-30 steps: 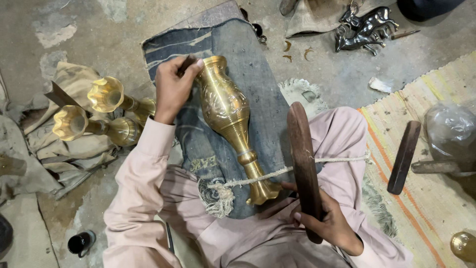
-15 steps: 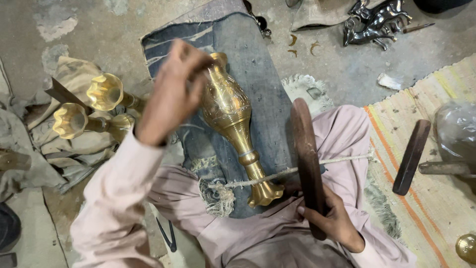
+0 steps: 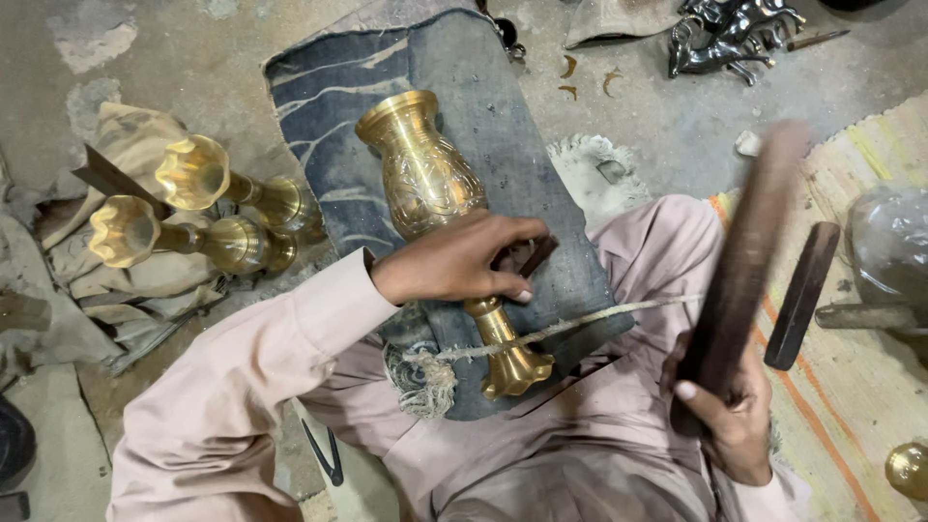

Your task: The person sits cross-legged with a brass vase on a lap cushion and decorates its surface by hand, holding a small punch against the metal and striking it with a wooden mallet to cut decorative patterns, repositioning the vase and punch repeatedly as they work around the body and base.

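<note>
Partly hidden, the brass vase (image 3: 425,184) has its neck covered by the left hand (image 3: 459,261), which pinches a dark tool; the right hand (image 3: 725,416) grips a motion-blurred wooden mallet (image 3: 744,261).

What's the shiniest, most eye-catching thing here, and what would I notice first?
The shiny engraved brass vase catches the eye first, lying in the middle on a dark blue cloth, with the left hand on its narrow neck. At right, the right hand holds a blurred dark wooden mallet raised. At left, two more golden brass vases lie on crumpled beige cloth.
</note>
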A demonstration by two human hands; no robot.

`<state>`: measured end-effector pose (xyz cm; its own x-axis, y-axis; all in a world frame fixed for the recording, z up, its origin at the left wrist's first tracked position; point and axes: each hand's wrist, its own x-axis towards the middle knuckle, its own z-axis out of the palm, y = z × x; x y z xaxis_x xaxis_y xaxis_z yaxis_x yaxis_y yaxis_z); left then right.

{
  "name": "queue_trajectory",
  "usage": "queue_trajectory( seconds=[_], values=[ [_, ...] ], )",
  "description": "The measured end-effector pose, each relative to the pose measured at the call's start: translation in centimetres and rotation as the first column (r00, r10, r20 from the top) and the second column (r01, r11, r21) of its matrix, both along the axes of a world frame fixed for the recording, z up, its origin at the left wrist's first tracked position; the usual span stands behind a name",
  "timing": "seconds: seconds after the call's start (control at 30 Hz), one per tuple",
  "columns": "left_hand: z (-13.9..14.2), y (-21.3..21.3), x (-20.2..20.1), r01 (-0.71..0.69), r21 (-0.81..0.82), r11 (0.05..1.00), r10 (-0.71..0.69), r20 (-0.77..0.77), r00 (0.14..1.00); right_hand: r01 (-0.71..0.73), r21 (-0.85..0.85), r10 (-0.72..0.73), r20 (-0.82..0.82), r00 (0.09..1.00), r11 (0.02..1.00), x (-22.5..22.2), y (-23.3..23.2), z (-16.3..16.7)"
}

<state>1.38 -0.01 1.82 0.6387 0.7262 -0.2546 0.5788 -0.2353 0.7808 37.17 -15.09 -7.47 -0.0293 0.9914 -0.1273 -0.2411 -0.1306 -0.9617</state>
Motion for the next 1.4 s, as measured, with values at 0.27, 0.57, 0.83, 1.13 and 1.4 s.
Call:
queue_trajectory(
  seconds=[0.27, 0.57, 0.83, 1.13, 1.4],
  values=[
    [-1.2, 0.5, 0.5, 0.157, 0.098, 0.983, -0.157, -0.016, 0.988, -0.050, -0.190, 0.062, 0.058, 0.996, 0.980, 1.1, 0.4, -0.6],
    [-0.4, 0.6, 0.3, 0.198, 0.120, 0.973, -0.210, 0.101, 0.972, 0.021, -0.006, -0.017, 0.413, 0.910, 1.000, 0.4, 2.1, 0.5],
    [-0.3, 0.1, -0.1, 0.217, 0.133, 0.967, -0.226, 0.057, 0.972, -0.217, 0.324, -0.189, 0.857, 0.479, 0.921, -1.3, 2.6, -0.9],
    [0.1, 0.2, -0.5, 0.267, 0.110, 0.957, -0.268, -0.002, 0.963, -0.340, 0.403, -0.260, 0.882, 0.393, 0.850, -1.9, 3.2, 0.7],
    [-0.2, 0.4, -0.6, 0.274, 0.200, 0.941, -0.309, 0.175, 0.935, -0.439, 0.344, -0.260, 0.935, 0.240, 0.830, -3.2, 3.8, 2.0]
  ],
)
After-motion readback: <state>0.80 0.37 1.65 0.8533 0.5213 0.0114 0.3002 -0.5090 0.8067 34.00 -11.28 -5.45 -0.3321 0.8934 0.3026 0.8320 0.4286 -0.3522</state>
